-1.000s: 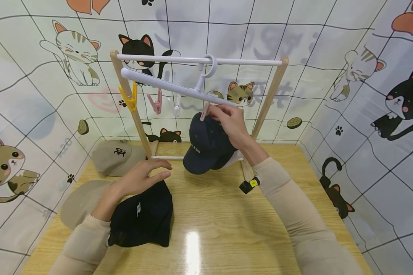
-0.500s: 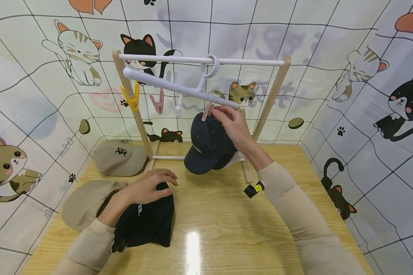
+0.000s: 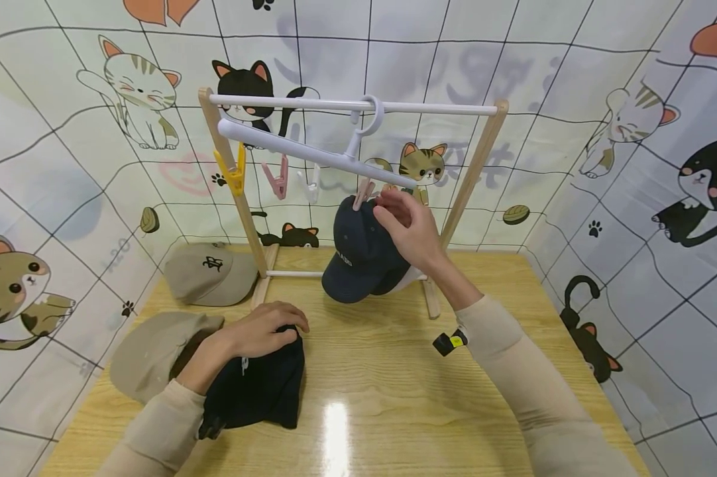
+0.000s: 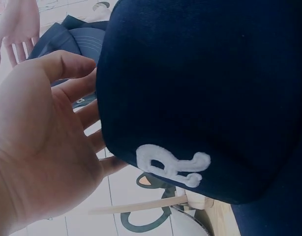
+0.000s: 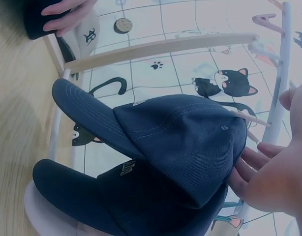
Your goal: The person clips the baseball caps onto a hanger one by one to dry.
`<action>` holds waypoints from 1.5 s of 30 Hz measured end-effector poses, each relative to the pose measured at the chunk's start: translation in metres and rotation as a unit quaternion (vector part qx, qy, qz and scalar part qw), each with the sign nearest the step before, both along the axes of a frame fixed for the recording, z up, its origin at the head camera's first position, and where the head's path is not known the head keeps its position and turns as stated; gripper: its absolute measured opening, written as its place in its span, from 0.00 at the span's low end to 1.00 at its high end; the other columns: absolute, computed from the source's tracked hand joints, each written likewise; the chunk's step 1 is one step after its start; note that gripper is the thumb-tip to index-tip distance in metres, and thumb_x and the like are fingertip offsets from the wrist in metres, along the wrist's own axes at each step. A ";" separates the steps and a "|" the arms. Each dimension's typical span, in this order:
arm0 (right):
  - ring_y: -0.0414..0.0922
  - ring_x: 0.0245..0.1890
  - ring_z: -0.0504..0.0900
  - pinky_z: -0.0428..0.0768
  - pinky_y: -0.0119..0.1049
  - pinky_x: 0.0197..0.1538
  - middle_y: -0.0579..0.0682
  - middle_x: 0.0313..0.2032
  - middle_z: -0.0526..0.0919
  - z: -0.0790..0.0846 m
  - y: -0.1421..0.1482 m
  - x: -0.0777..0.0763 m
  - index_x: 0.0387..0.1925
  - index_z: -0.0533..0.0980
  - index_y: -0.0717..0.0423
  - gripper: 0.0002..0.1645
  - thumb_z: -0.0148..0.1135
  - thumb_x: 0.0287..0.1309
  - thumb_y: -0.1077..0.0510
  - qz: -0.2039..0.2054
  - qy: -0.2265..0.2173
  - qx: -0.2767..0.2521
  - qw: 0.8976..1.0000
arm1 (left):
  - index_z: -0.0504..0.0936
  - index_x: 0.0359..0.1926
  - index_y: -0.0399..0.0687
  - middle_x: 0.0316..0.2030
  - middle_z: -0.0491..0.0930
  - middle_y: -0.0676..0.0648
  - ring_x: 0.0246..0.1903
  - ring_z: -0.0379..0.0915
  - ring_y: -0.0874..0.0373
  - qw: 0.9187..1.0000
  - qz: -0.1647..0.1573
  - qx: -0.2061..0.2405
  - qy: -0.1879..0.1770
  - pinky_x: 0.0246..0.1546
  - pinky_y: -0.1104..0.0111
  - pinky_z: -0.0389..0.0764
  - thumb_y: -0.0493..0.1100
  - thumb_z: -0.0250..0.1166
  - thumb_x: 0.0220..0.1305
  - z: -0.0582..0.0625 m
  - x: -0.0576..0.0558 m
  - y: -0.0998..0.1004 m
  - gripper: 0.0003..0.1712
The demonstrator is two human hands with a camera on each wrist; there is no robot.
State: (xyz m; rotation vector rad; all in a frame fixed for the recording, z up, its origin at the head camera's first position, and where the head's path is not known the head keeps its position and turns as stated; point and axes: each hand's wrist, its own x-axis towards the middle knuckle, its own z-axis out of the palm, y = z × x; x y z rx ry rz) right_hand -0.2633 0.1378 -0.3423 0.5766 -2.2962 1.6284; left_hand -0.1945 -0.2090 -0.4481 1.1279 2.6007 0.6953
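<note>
A navy cap (image 3: 358, 245) hangs by a pale pink clothespin (image 3: 364, 193) from the lilac hanger (image 3: 311, 154). My right hand (image 3: 415, 225) is beside the cap's crown with loosely bent fingers, off the clothespin. In the right wrist view, a second navy cap (image 5: 72, 194) with lettering hangs close to the first, and a teal clothespin (image 5: 229, 211) shows behind. My left hand (image 3: 263, 331) lies over the upper edge of a black cap (image 3: 257, 391) on the table. In the left wrist view, its thumb is right at the cap's edge; its fingertips are hidden behind the cap.
Two beige caps (image 3: 212, 278) lie on the left of the wooden table (image 3: 382, 384). The hanger hooks on the white rail (image 3: 287, 103) of a wooden-legged rack. Yellow (image 3: 233, 173), pink (image 3: 277, 177) and white (image 3: 312, 184) clothespins hang along the hanger. Cat-patterned walls enclose the table.
My right hand has let go of the pale pink clothespin and drawn slightly right and down. My left hand has moved down and right onto the black cap's upper edge.
</note>
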 end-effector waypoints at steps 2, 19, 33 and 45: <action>0.57 0.71 0.85 0.81 0.55 0.77 0.63 0.70 0.85 -0.001 0.000 0.004 0.77 0.76 0.60 0.30 0.64 0.83 0.53 -0.006 0.020 0.015 1.000 | 0.92 0.58 0.52 0.65 0.87 0.43 0.69 0.79 0.37 1.000 0.006 -0.008 -0.016 0.71 0.35 0.76 0.40 0.57 0.83 -0.001 0.000 0.000 0.18; 0.61 0.70 0.82 0.80 0.56 0.77 0.60 0.69 0.85 0.006 -0.021 0.024 0.73 0.79 0.63 0.31 0.65 0.76 0.51 -0.028 0.130 0.038 0.990 | 0.94 0.50 0.55 0.51 0.83 0.52 0.52 0.73 0.54 0.998 0.033 -0.052 -0.018 0.57 0.52 0.75 0.43 0.65 0.71 0.003 -0.002 -0.001 0.14; 0.63 0.69 0.84 0.80 0.58 0.76 0.61 0.70 0.86 0.015 -0.046 0.029 0.73 0.79 0.62 0.31 0.67 0.75 0.53 0.020 0.158 0.029 0.987 | 0.91 0.47 0.58 0.47 0.84 0.55 0.49 0.78 0.59 0.999 0.007 -0.023 -0.022 0.56 0.55 0.81 0.43 0.70 0.77 0.019 -0.006 -0.008 0.05; 0.52 0.72 0.83 0.81 0.50 0.75 0.57 0.72 0.85 0.026 -0.077 0.026 0.77 0.76 0.58 0.34 0.70 0.76 0.52 0.035 0.116 0.027 0.992 | 0.91 0.53 0.52 0.50 0.86 0.51 0.50 0.81 0.59 0.999 -0.002 0.047 -0.027 0.55 0.60 0.83 0.44 0.68 0.82 0.022 -0.009 -0.013 0.07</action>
